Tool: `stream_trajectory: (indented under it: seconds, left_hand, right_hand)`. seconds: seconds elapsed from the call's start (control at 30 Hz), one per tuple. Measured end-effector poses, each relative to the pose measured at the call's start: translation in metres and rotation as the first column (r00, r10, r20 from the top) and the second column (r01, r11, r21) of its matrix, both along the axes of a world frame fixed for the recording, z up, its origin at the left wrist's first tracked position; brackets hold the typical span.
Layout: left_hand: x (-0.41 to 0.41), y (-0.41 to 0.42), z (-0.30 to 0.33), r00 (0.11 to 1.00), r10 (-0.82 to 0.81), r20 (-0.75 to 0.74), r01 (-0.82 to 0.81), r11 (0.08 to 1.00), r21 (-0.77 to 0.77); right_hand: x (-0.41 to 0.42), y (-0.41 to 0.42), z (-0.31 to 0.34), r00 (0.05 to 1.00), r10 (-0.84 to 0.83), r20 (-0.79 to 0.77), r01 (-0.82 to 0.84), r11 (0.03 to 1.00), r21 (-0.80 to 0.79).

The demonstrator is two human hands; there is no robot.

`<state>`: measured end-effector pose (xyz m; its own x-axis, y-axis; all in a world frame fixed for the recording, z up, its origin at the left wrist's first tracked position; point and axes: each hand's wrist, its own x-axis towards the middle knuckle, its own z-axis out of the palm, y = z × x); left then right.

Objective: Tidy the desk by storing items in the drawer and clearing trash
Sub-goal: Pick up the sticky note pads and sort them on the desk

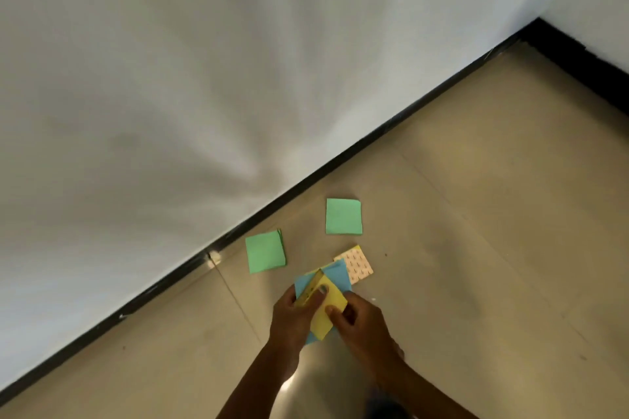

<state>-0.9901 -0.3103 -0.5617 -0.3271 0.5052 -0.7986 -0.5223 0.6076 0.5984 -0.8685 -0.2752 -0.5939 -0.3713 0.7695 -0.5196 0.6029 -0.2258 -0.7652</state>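
Head view showed left hand point(292, 313) and right hand point(354, 320) fingers pinching yellow notes point(328, 311); a loose pinch risked scattering sheets over the floor point(476, 214).

Yellow note pad point(328, 311): plain pale yellow face, darker mustard along its thick edge. Blue pad point(335, 277): flat light blue, no print. Near green pad point(265, 252): solid mint green, a thin darker green line down its right side. Far green pad point(343, 216): same mint green, unmarked. Patterned pad point(356, 264): cream-pink ground with rows of small dark marks, a yellow strip at its top corner. Floor point(476, 214): glossy beige tiles. Skirting point(306, 180): black. Wall point(170, 78): white.
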Motion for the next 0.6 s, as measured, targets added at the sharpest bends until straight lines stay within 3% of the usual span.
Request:
stream_trajectory:
  seconds: [0.1,0.17,0.23,0.3,0.43,0.5,0.6]
  left_hand:
    - [-0.007,0.025,-0.021,0.988,0.106,-0.108,-0.111,0.993,-0.041]
    - [-0.013,0.040,-0.041,0.973,0.182,-0.142,-0.188,0.982,-0.034]
    - [-0.018,0.049,-0.066,0.966,0.198,-0.164,-0.207,0.978,-0.037]
    - [-0.022,0.051,-0.094,0.968,0.191,-0.160,-0.198,0.980,-0.028]
    - [-0.027,0.049,-0.135,0.970,0.214,-0.117,-0.217,0.976,-0.009]
    - [-0.030,0.045,-0.153,0.968,0.224,-0.114,-0.228,0.973,-0.023]
    - [-0.033,0.039,-0.166,0.966,0.240,-0.093,-0.246,0.968,-0.057]
  right_hand:
    - [-0.002,0.031,-0.019,0.999,-0.051,-0.014,0.051,0.999,-0.014]
    - [0.002,0.059,-0.049,0.988,-0.102,0.117,0.089,0.990,0.113]
    - [0.005,0.084,-0.084,0.958,-0.077,0.278,0.025,0.983,0.184]
    - [0.004,0.098,-0.121,0.900,-0.014,0.436,-0.043,0.992,0.121]
    - [-0.007,0.100,-0.165,0.787,-0.021,0.616,0.014,1.000,0.017]
    - [-0.008,0.096,-0.179,0.753,-0.020,0.657,0.026,1.000,0.001]
    - [0.002,0.099,-0.189,0.777,-0.081,0.624,0.151,0.987,-0.060]
